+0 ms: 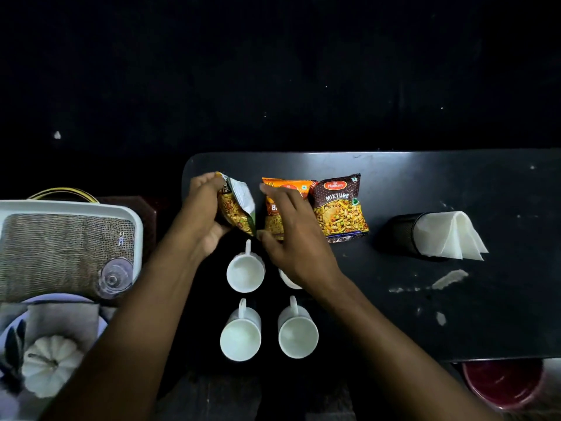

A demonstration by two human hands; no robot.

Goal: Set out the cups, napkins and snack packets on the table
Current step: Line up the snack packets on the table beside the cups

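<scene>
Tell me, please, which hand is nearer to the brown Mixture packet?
Right. The right hand rests on the orange packet directly beside the brown Mixture packet; the left hand grips a third packet further left, beyond the orange one.

Left hand (206,217) grips a packet (239,208); right hand (291,238) (fingers (282,202) spread) lies flat.

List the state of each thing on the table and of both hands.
Left hand: grips the left packet, tilted up on edge.
Right hand: rests on the orange packet, lying flat.
Brown packet: flat, sealed.
Cups: four, upright; one mostly hidden.
Napkins: folded, in the black holder.
</scene>
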